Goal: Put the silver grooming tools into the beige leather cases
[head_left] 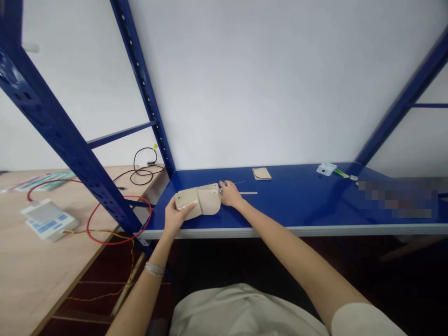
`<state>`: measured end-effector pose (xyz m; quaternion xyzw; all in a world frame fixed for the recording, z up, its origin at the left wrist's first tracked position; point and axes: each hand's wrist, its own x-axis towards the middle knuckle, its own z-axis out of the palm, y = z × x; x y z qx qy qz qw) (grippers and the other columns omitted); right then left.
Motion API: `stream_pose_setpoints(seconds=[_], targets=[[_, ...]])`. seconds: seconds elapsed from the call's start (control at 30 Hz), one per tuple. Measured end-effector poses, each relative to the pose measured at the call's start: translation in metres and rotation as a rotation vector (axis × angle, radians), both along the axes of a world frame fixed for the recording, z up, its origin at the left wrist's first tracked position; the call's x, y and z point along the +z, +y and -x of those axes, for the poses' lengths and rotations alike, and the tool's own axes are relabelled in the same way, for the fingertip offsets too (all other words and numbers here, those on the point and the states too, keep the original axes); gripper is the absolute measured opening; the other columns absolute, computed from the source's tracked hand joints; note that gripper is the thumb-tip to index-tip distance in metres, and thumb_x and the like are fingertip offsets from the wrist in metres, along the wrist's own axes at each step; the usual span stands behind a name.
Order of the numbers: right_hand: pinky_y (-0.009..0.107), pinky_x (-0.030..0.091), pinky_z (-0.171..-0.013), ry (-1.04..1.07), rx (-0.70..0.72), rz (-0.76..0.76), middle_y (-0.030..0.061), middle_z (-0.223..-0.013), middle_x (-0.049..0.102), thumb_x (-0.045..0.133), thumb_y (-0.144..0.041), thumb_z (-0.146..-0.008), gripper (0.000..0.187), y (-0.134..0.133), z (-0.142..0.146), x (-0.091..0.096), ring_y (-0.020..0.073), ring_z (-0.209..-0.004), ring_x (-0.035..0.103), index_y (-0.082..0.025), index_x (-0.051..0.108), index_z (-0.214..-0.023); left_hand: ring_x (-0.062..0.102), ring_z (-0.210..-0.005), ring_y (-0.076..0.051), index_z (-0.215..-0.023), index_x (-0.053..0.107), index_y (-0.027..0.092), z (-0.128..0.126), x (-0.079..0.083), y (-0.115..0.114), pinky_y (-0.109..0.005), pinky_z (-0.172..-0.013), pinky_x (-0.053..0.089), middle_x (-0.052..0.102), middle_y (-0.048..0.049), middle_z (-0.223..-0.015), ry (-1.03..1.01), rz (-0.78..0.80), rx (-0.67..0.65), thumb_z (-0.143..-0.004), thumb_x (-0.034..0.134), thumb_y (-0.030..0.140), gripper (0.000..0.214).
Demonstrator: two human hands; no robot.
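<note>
A beige leather-like pouch piece lies on the blue shelf near its front left corner. My left hand grips its left end, thumb on top. My right hand is closed at the piece's right edge, pinching something small and thin that I cannot make out; a fine needle-like line runs from it to the right. A narrow grey strip lies just right of that hand. A second small beige piece sits farther back on the shelf.
Blue rack uprights frame the shelf. A wooden table at left carries a white scale, red and black cables and a packet. A small white device with a green item lies at the shelf's back right.
</note>
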<state>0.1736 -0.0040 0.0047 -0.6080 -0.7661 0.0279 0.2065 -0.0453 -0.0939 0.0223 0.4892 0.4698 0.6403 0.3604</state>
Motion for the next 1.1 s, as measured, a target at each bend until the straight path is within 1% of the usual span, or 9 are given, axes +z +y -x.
stream_pose_setpoints(seconds=[0.17,0.27,0.37,0.47,0.57,0.63,0.77,0.87,1.1], targets=[[0.038,0.039,-0.103,0.029,0.178,-0.032,0.0183,-0.129,0.058,0.057,-0.034,-0.085,0.047,0.009,0.0,0.008,0.0285,-0.117,0.056,-0.013,0.061,-0.126,0.067,-0.087,-0.023,-0.103,0.067,0.013,0.001,-0.001,0.0,-0.034,-0.079,0.054,0.071,-0.0098,-0.098,-0.038,0.003,0.0,-0.051,0.087,0.035,0.06],[0.038,0.034,-0.109,0.098,0.282,-0.082,0.0163,-0.133,0.058,0.061,-0.038,-0.083,0.051,0.009,-0.019,0.014,0.0272,-0.126,0.051,-0.013,0.06,-0.127,0.067,-0.087,-0.023,-0.103,0.067,0.014,0.001,-0.001,0.0,-0.034,-0.079,0.054,0.072,-0.009,-0.097,-0.035,0.003,0.014,-0.051,0.087,0.035,0.06],[0.035,0.035,-0.111,0.268,0.222,-0.102,0.0126,-0.138,0.056,0.058,-0.049,-0.086,0.057,0.006,-0.051,0.022,0.0233,-0.13,0.049,-0.015,0.056,-0.133,0.067,-0.087,-0.023,-0.101,0.067,0.014,0.001,-0.002,0.0,-0.034,-0.078,0.055,0.072,-0.0084,-0.096,-0.038,-0.002,0.022,-0.051,0.088,0.034,0.058],[0.037,0.036,-0.11,0.249,0.143,0.07,0.0116,-0.134,0.059,0.064,-0.056,-0.079,0.063,0.0,-0.095,0.028,0.026,-0.126,0.052,-0.016,0.061,-0.128,0.068,-0.088,-0.023,-0.101,0.067,0.013,0.003,-0.004,0.003,-0.035,-0.079,0.055,0.072,-0.0091,-0.097,-0.091,-0.009,0.017,-0.051,0.088,0.033,0.058],[0.041,0.028,-0.116,0.166,0.144,0.214,0.0132,-0.154,0.034,0.075,-0.063,-0.064,0.1,-0.01,-0.133,0.024,0.0307,-0.141,0.033,-0.018,0.041,-0.146,0.069,-0.088,-0.024,-0.104,0.067,0.013,0.006,-0.007,0.007,-0.038,-0.082,0.055,0.072,-0.0101,-0.102,-0.232,0.006,0.028,-0.051,0.088,0.03,0.059],[0.042,0.021,-0.118,0.11,0.132,0.263,0.0142,-0.159,0.02,0.067,-0.068,-0.069,0.106,-0.018,-0.144,0.017,0.0302,-0.146,0.02,-0.016,0.027,-0.152,0.069,-0.088,-0.023,-0.106,0.066,0.013,0.007,-0.007,0.009,-0.04,-0.084,0.055,0.072,-0.0101,-0.103,-0.312,0.016,0.04,-0.052,0.089,0.028,0.06],[0.041,0.008,-0.121,0.014,0.106,0.237,0.0168,-0.159,0.015,0.038,-0.067,-0.089,0.09,-0.021,-0.124,0.002,0.0278,-0.149,0.008,-0.007,0.018,-0.153,0.069,-0.09,-0.023,-0.106,0.067,0.013,0.007,-0.006,0.009,-0.042,-0.089,0.054,0.072,-0.0101,-0.104,-0.358,0.006,0.067,-0.052,0.089,0.024,0.059],[0.043,0.01,-0.12,0.036,0.048,0.223,0.0183,-0.159,0.013,0.025,-0.072,-0.089,0.092,-0.01,-0.091,0.0,0.0304,-0.148,0.009,-0.007,0.014,-0.154,0.07,-0.092,-0.024,-0.104,0.067,0.013,0.006,-0.004,0.009,-0.042,-0.091,0.054,0.072,-0.0105,-0.104,-0.372,0.019,0.095,-0.051,0.089,0.024,0.058],[0.043,0.021,-0.115,0.055,0.065,0.115,0.0226,-0.151,0.035,0.044,-0.079,-0.078,0.098,0.015,-0.033,0.009,0.0364,-0.142,0.029,-0.009,0.036,-0.146,0.07,-0.09,-0.025,-0.102,0.066,0.013,0.006,-0.004,0.01,-0.045,-0.089,0.056,0.073,-0.0102,-0.1,-0.379,0.025,0.112,-0.05,0.089,0.025,0.058]])
